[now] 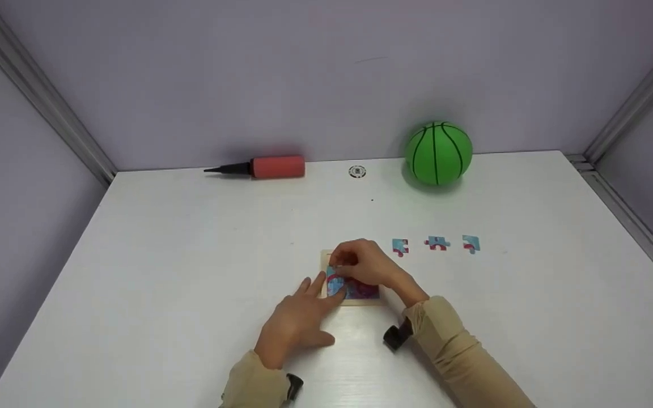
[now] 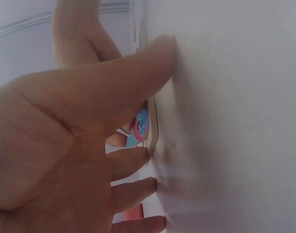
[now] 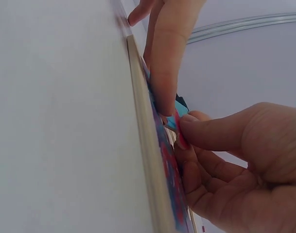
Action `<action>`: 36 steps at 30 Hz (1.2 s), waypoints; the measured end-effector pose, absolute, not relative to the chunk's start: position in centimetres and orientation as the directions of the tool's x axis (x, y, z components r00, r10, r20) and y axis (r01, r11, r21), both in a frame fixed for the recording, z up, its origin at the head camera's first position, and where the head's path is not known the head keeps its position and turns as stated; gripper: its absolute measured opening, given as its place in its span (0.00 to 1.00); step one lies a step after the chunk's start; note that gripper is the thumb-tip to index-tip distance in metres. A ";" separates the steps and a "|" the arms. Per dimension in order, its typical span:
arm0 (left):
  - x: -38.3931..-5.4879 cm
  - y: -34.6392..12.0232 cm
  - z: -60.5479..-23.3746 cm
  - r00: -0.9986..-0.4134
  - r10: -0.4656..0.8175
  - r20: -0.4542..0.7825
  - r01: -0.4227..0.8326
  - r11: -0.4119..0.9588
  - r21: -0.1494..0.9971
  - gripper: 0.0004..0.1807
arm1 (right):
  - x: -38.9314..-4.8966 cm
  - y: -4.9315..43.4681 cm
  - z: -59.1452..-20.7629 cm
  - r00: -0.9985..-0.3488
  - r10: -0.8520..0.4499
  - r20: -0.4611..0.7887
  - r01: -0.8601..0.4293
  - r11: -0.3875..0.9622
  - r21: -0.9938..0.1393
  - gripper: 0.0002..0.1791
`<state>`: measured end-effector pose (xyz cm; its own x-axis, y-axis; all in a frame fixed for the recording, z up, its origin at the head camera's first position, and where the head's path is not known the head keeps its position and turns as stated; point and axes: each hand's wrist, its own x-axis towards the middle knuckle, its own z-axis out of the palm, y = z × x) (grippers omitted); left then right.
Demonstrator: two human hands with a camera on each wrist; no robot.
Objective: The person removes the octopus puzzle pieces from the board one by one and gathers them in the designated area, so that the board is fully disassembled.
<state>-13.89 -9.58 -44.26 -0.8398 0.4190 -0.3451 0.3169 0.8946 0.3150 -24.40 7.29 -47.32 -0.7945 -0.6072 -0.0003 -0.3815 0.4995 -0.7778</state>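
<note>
A small wooden puzzle tray [image 1: 355, 303] lies on the table, partly filled with blue and pink pieces and half covered by both hands. My left hand [image 1: 301, 317] is spread at its left side, one finger reaching over the pieces and the other fingertips down by the frame's edge. Over the upper left of the tray, my right hand [image 1: 365, 263] pinches a blue and pink jigsaw piece [image 3: 173, 120] between thumb and fingers. In the right wrist view this piece is tilted above the picture, beside a left fingertip.
Three loose jigsaw pieces lie right of the tray: a left one [image 1: 399, 246], a middle one [image 1: 437, 243] and a right one [image 1: 471, 243]. Along the back wall are a red hand pump [image 1: 278, 167], a round printed marker [image 1: 357, 171] and a green ball [image 1: 439, 153].
</note>
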 end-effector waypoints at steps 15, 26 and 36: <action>-13.7 -9.4 -44.2 -0.843 0.381 -0.381 0.281 0.914 0.293 0.42 | -24.4 7.2 -47.2 -0.831 -0.552 -0.061 -0.225 0.435 -0.872 0.06; -14.2 -10.4 -43.6 -0.789 0.450 -0.418 0.263 0.862 0.433 0.47 | -24.3 7.3 -47.3 -0.818 -0.573 -0.047 -0.281 0.470 -0.837 0.06; -14.0 -10.0 -44.0 -0.824 0.408 -0.394 0.240 0.880 0.410 0.43 | -24.3 7.1 -47.2 -0.824 -0.565 -0.040 -0.281 0.470 -0.837 0.08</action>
<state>-14.00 -9.99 -43.99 -0.8240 0.4076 -0.3935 0.2397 0.8802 0.4097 -24.27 7.11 -47.22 -0.8241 -0.5650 -0.0404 -0.2811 0.4698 -0.8368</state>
